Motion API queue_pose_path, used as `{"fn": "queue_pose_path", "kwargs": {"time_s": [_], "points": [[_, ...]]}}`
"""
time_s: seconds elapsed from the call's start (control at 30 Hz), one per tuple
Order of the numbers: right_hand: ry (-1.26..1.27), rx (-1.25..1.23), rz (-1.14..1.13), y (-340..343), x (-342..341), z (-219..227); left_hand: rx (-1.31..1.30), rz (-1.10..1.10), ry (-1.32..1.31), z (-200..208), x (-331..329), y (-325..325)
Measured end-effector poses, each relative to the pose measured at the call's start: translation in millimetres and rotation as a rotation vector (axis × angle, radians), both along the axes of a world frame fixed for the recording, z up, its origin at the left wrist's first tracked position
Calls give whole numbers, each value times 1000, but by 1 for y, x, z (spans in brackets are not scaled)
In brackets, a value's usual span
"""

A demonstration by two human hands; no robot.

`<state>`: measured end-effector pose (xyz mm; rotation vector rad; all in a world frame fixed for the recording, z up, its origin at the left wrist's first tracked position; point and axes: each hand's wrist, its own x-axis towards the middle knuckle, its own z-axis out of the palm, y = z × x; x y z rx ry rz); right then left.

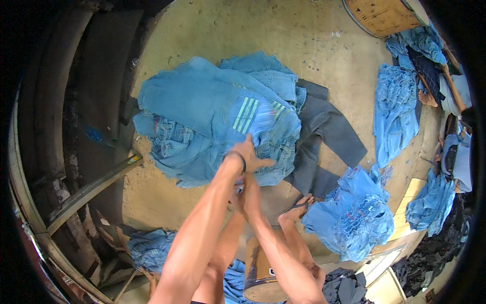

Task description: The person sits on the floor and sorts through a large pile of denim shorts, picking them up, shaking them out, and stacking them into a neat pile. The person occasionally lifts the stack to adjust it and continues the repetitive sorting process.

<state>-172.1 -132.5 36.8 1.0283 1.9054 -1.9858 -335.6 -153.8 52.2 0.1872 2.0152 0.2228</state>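
blue jeans [195, 96] are lying heaped beneath and beyond the left hand [246, 153], whose thumb and forefinger are standing apart, pinching nothing visible; the right hand [246, 196] is blurring near that wrist, its hold impossible to tell. dark trousers [340, 130] are lying rightward.

1 head-worn fisheye view looks down at the floor [309, 43]

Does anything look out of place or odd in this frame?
Mildly: a dark grey garment sprawls from under the right side of the blue denim pile, its colour clashing with the blue pieces on top.
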Motion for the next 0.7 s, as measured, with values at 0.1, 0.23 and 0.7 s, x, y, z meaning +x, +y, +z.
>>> {"fn": "queue_pose_path", "kwargs": {"time_s": [0.1,0.23,0.7], "points": [[90,39,65,10,12,-2,-49,99,122,3,-40,-18],[-174,517,-252,44,9,-78,25,46,211,26,-57,-76],[-27,325,-161,-7,-11,7,-66,-19,128,48,-61,-72]]}}
